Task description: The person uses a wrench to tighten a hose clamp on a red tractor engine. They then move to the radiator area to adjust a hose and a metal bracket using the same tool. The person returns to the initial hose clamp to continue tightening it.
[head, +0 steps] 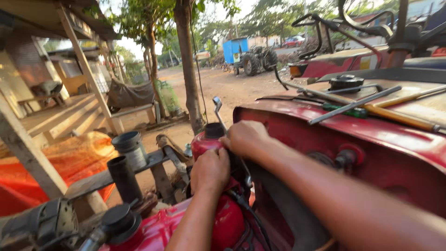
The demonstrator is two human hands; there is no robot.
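I look down at the open engine of a red tractor (353,139). My left hand (210,170) is closed around a red cylindrical part (202,144) with a black cap (214,130) on top. My right hand (245,138) grips the same part from the right, just beside the cap, fingers curled on it. A grey metal wrench or lever (217,108) sticks up behind the cap. What the fingers pinch underneath is hidden.
Long metal rods and tools (371,106) lie on the tractor's top panel beside a black filler cap (346,82). Black pipes (124,177) stand at the left, with an orange tarp (74,158) beyond. A tree trunk (189,65), a shed and another tractor (255,59) are farther off.
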